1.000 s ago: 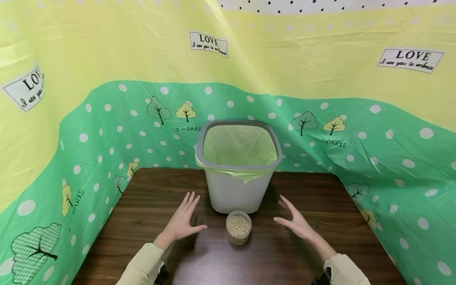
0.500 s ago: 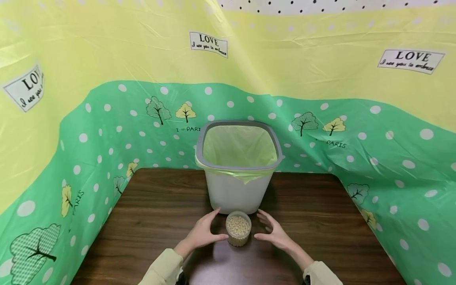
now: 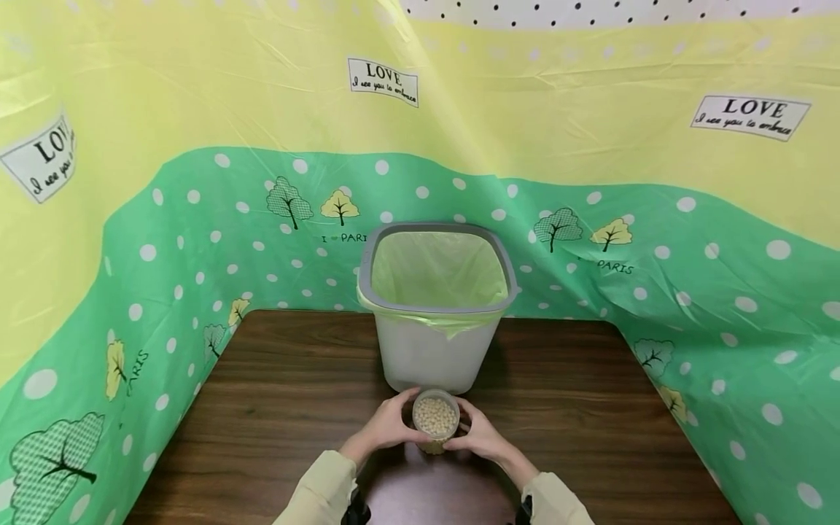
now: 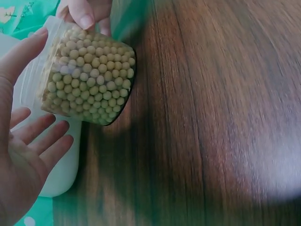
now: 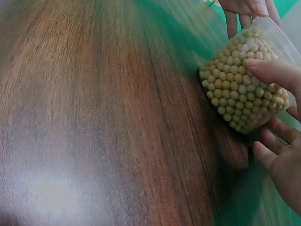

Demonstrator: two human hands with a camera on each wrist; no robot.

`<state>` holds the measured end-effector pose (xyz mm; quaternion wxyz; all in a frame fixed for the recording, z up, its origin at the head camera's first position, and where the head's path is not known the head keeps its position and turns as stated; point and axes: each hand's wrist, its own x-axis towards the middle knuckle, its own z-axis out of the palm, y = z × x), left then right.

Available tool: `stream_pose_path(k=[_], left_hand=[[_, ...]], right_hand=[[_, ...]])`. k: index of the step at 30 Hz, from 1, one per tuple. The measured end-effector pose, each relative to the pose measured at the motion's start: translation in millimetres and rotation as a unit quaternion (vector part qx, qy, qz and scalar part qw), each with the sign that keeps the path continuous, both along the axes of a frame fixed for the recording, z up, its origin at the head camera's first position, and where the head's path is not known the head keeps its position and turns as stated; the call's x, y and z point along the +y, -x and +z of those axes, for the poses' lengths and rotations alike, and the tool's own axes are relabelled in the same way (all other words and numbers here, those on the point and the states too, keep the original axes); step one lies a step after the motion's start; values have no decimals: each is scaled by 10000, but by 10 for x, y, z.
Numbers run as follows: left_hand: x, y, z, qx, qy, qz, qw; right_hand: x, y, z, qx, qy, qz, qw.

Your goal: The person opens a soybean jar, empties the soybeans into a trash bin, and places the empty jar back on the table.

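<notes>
A clear plastic jar of soybeans (image 3: 435,417) stands upright on the brown wooden table, just in front of the bin. From its left side my left hand (image 3: 386,426) holds it, thumb across the front near the rim. On the opposite side my right hand (image 3: 484,437) grips it, with the thumb at the front and the fingers curving behind. In the left wrist view, the left thumb (image 4: 29,52) lies at the jar's rim. The right wrist view has the right thumb (image 5: 270,71) pressed against the jar wall over the soybeans (image 5: 237,89).
Behind the jar stands a light grey bin (image 3: 429,357) with a darker rim and a pale green liner bag (image 3: 440,266). The wooden table (image 3: 295,372) extends to both sides. A green and yellow patterned curtain (image 3: 216,219) surrounds the table at the back and sides.
Both hands have moved inward from either side, from wide apart to around the jar, and now hold it. The jar and bin have stayed in place.
</notes>
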<state>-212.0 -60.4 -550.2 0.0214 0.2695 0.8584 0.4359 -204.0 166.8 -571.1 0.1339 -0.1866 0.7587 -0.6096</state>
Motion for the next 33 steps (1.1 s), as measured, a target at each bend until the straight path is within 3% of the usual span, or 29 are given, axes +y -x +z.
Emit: stream_pose_path(k=[4, 10, 14, 18, 24, 31, 33], left_hand=[[0, 6, 0, -284, -151, 3, 9995], [69, 37, 35, -1076, -644, 69, 9921], [110, 37, 53, -1203, -886, 69, 9888], [97, 0, 138, -1300, -1117, 38, 9852], [71, -47, 442, -1473, -1660, -200, 9748], [25, -183, 1076, -1264, -2233, -548, 9650], [21, -194, 1169, -1257, -2424, -610, 9601]], right_hand=[[-41, 22, -24, -86, 38, 94, 9999], [-60, 39, -36, -3, -28, 189, 9998], [-42, 34, -45, 30, 45, 158, 9999], [-31, 7, 48, 60, 102, 271, 9996], [12, -26, 413, 696, -283, 181, 9970], [0, -66, 906, 1438, -396, 102, 9888], [-27, -110, 1100, 1624, -311, 162, 9861]])
